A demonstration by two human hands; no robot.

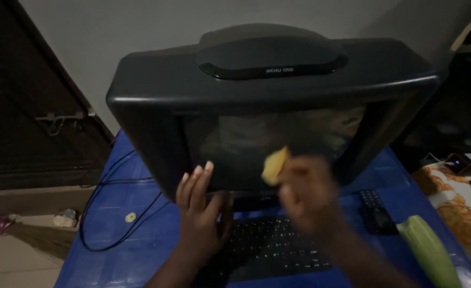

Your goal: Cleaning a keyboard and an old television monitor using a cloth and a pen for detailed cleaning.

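Observation:
A bulky black television set (267,106) stands on a blue table (118,234), its dark glass screen facing me. My left hand (200,213) rests flat against the lower left of the screen, fingers spread upward. My right hand (307,194), blurred, grips a small yellow cloth (274,165) pressed to the lower middle of the screen. A black keyboard (270,248) lies on the table just below both hands.
A black remote (375,212) and a pale green cylinder (430,250) lie at the table's right. Black cables (102,208) loop over the left side. A broom (33,237) lies on the floor at left. A patterned fabric (459,202) is at right.

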